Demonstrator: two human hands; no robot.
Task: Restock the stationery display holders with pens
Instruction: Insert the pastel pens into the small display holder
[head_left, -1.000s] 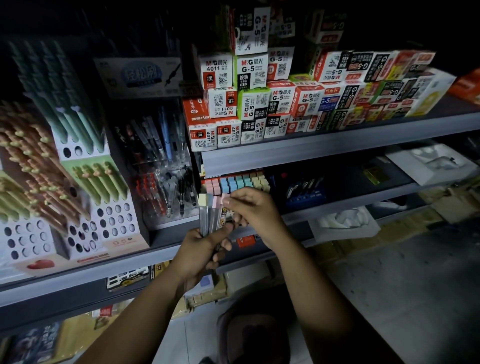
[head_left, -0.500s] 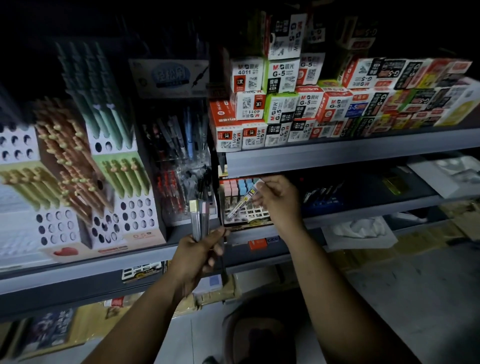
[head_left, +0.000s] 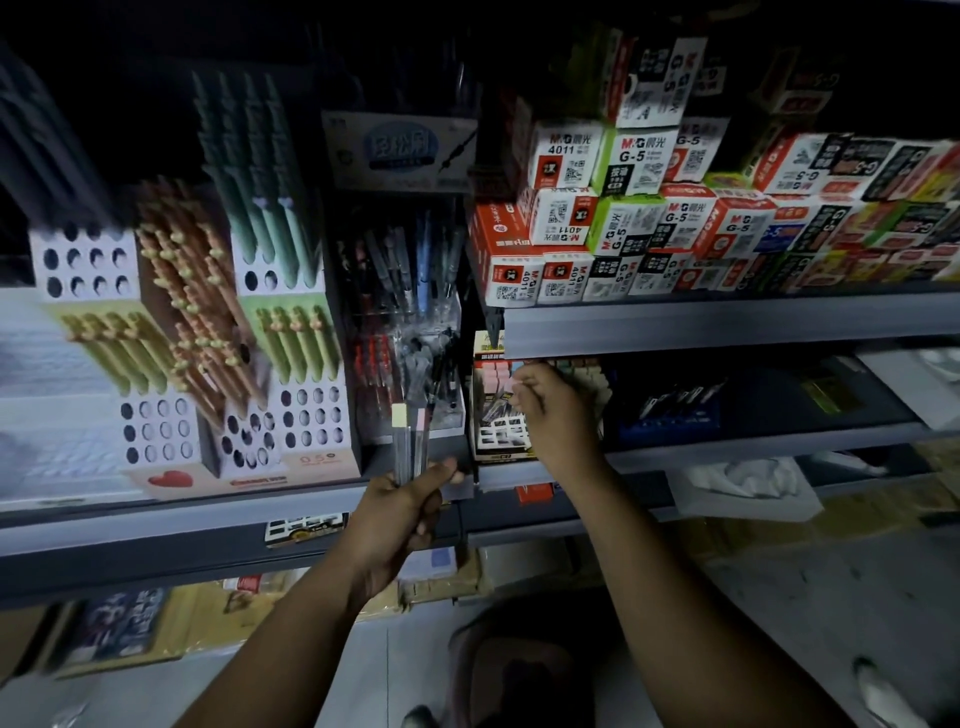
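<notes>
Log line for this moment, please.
left hand: holds pens | right hand: pinches pen at holder | step: restocking holder

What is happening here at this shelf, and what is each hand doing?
A person is restocking pens in a dim shop aisle. The left hand grips a bundle of pens upright in front of the shelf edge. The right hand reaches under the upper shelf and pinches a single pen, slanted down toward the holder with pastel caps. The picture is blurred, so I cannot tell whether that pen is already seated.
</notes>
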